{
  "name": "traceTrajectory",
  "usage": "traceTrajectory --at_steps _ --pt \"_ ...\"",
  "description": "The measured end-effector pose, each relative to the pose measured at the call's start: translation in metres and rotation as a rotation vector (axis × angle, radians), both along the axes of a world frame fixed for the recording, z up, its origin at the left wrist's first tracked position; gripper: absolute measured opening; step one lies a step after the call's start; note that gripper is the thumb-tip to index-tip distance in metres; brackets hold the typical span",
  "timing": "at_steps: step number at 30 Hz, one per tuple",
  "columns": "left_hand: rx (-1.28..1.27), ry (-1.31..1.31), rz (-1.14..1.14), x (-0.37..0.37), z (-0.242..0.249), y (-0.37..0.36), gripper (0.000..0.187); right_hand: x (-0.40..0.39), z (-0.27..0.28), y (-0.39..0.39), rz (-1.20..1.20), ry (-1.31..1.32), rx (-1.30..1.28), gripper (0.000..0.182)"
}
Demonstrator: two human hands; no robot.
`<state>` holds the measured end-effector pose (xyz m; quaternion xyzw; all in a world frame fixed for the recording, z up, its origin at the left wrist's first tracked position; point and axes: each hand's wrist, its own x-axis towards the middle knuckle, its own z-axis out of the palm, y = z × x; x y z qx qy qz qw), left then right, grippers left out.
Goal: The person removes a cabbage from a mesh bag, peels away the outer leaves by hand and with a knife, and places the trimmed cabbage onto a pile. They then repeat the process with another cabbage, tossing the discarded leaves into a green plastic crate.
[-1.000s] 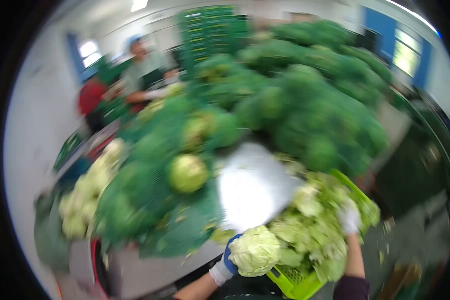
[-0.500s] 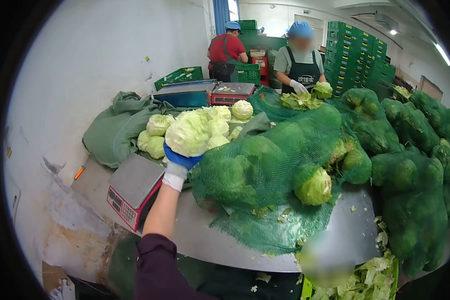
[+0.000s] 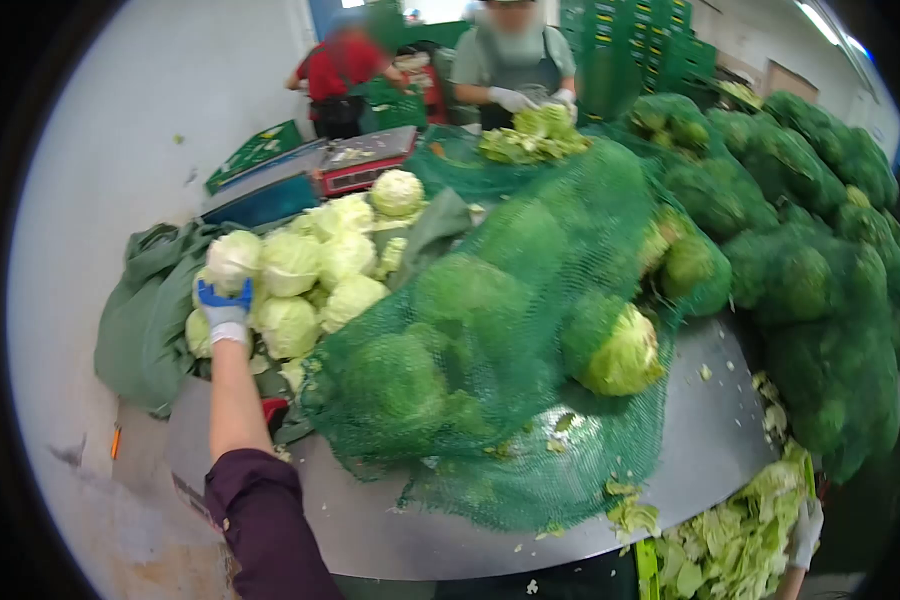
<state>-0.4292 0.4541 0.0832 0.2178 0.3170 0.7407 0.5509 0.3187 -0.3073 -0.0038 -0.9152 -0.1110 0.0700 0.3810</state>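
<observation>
Reaching out to the far left of the worktop (image 3: 690, 440), the left hand (image 3: 224, 308) had carried its trimmed cabbage head (image 3: 234, 257) away from the spot above the scale, where it was held half a second before, and brought it onto the pile of peeled cabbages (image 3: 310, 275). That suggested the head was being added to the finished stack, so this one looked all but dealt with. The gloved hand lay with its fingers spread upward against the underside of the head, cupping rather than clenching it; whether the grip had already let go could not be told. Just right of the hand sat more pale heads, and below it a corner of the red scale (image 3: 273, 410) showed by the forearm. Further right of the hand, the green net sack (image 3: 490, 330) of untrimmed cabbages sprawled across the worktop. The right hand (image 3: 806, 530) hung low at the lower right edge beside the crate of trimmed leaves (image 3: 730, 545), its fingers too unclear to judge. Beyond the hand, two other people worked at the far end.
</observation>
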Motion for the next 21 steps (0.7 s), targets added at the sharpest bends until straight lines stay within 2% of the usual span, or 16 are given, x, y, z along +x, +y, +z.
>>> traceTrajectory --at_steps 2,3,4,5,6,8,9,10,11,12,13,14,15,17,19,21 --pt "0.029 -0.082 0.042 0.009 0.017 0.001 0.049 0.045 -0.052 -0.026 0.079 -0.096 0.094 0.032" --pt "0.047 -0.125 0.069 0.004 0.017 0.009 0.045 0.0 -0.007 0.017 0.047 0.042 0.05 0.035" --pt "0.448 0.047 -0.298 -0.034 -0.02 0.056 0.04 -0.01 -0.002 0.028 0.062 -0.004 0.002 0.036" --pt "0.582 0.434 -0.333 0.031 0.013 0.013 0.035 -0.019 0.009 0.042 0.118 0.034 -0.05 0.037" --pt "0.377 0.166 -0.524 0.101 0.053 -0.045 0.036 -0.024 0.006 0.051 0.142 -0.044 -0.045 0.038" --pt "0.455 0.378 -0.867 0.202 0.059 -0.135 0.041 -0.018 -0.012 0.06 0.304 -0.374 -0.218 0.038" --pt "0.404 0.687 -0.95 0.231 0.043 -0.161 0.039 -0.064 0.033 0.104 0.239 -0.105 -0.081 0.035" --pt "0.334 0.894 -1.232 0.256 0.03 -0.187 0.035 -0.046 -0.004 0.1 0.37 -0.362 -0.089 0.033" --pt "0.279 1.083 -1.471 0.298 0.039 -0.236 0.033 -0.064 0.006 0.124 0.269 -0.076 -0.034 0.035" --pt "0.345 0.997 -1.685 0.318 0.004 -0.261 0.032 -0.091 0.026 0.149 0.256 0.033 -0.02 0.034" --pt "0.573 1.301 -1.714 0.336 -0.022 -0.278 0.032 -0.12 0.06 0.172 0.327 0.182 -0.041 0.034" --pt "0.569 1.5 -1.713 0.353 -0.035 -0.29 0.03 -0.121 0.044 0.181 0.453 0.031 -0.049 0.036" --pt "0.691 1.729 -1.441 0.367 -0.06 -0.29 0.029 -0.134 0.05 0.196 0.524 0.048 -0.025 0.039" --pt "0.664 1.742 -0.84 0.385 -0.089 -0.267 0.027 -0.154 0.066 0.223 0.595 0.29 0.107 0.043" --pt "0.391 1.45 -0.623 0.393 -0.1 -0.232 0.027 -0.159 0.081 0.25 0.653 0.504 0.1 0.04" --pt "0.117 1.03 -0.562 0.408 -0.084 -0.223 0.029 -0.155 0.066 0.286 0.69 0.428 0.236 0.037"
